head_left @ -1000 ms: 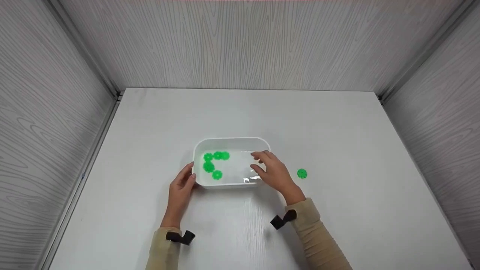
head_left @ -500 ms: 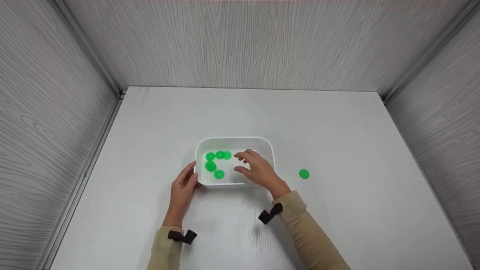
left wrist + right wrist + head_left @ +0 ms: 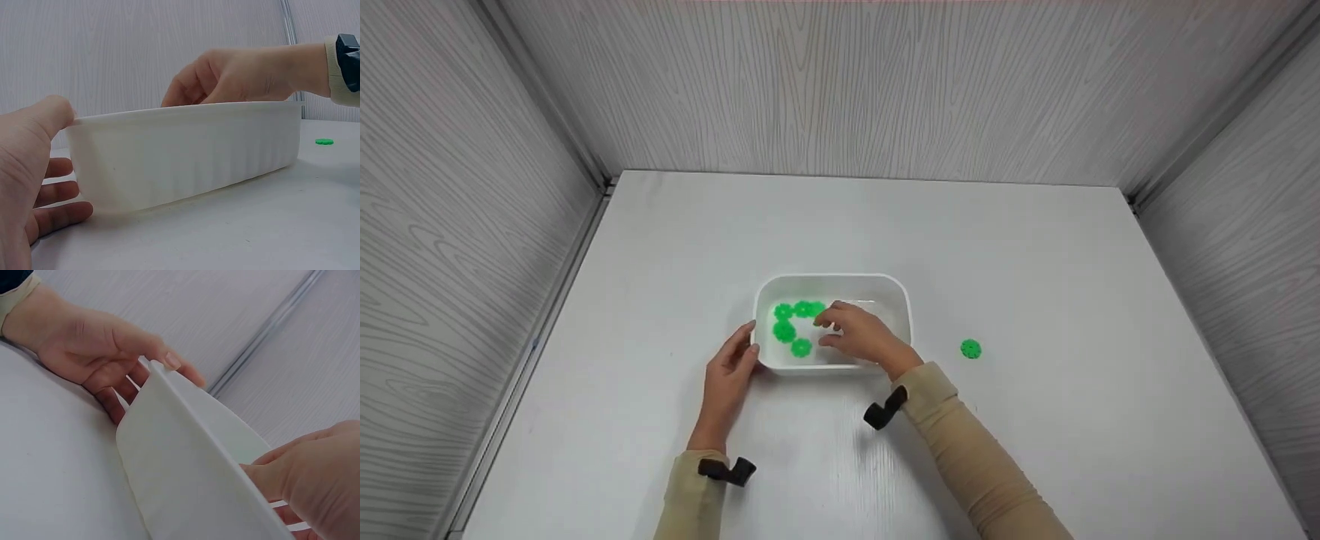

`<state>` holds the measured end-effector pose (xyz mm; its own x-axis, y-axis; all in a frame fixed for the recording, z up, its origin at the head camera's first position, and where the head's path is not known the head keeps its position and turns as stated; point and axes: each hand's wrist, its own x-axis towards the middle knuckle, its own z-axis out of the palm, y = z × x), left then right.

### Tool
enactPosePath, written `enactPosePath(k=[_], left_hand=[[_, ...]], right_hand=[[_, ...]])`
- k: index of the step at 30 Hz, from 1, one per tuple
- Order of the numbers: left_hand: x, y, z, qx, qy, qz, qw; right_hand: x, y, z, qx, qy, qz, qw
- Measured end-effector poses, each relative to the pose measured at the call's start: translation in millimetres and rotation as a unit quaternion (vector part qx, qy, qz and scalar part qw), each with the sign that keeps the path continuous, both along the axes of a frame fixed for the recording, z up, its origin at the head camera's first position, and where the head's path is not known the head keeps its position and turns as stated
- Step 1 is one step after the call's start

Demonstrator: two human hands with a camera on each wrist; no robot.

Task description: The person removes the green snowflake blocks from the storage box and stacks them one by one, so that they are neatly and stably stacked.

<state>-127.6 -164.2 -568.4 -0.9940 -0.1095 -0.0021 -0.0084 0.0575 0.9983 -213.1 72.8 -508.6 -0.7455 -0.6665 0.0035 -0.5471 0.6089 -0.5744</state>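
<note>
A white rectangular plastic tub stands on the table, with several green flower-shaped plastic discs lying in its left part. My left hand holds the tub's left end, thumb on the rim and other fingers along the outer wall. Reaching down inside from the right is my right hand, its thumb and fingers apart beside the discs. Nothing shows between those fingers, and the tub wall hides their tips in the left wrist view. One more green disc lies on the table right of the tub.
The white tabletop is bounded by a wood-grained panel at the back and panels on both sides. A black wrist mount sits on the right sleeve, another on the left.
My right hand has moved left and farther into the tub, toward the discs. The left hand keeps its hold on the tub. The whole head view has shifted slightly.
</note>
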Motion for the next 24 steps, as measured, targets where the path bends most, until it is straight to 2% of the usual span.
enactPosePath(k=[4, 9, 19, 24], left_hand=[[0.1, 1.1, 0.2, 0.003, 0.003, 0.000, 1.0000], [1.8, 3.2, -1.5, -0.002, 0.019, 0.009, 0.9998], [4.4, 2.8, -2.6, -0.009, 0.024, 0.012, 0.9996], [1.8, 0.9, -1.7, -0.002, 0.034, 0.004, 0.9994]], right_hand=[[-6.5, -5, -2.4, 0.033, -0.024, 0.021, 0.9989], [-11.4, -13, -5.2, 0.047, -0.046, 0.033, 0.9973], [-13.7, -27, -16.2, 0.072, -0.071, 0.008, 0.9949], [-12.6, -32, -17.8, 0.088, -0.056, 0.004, 0.9945]])
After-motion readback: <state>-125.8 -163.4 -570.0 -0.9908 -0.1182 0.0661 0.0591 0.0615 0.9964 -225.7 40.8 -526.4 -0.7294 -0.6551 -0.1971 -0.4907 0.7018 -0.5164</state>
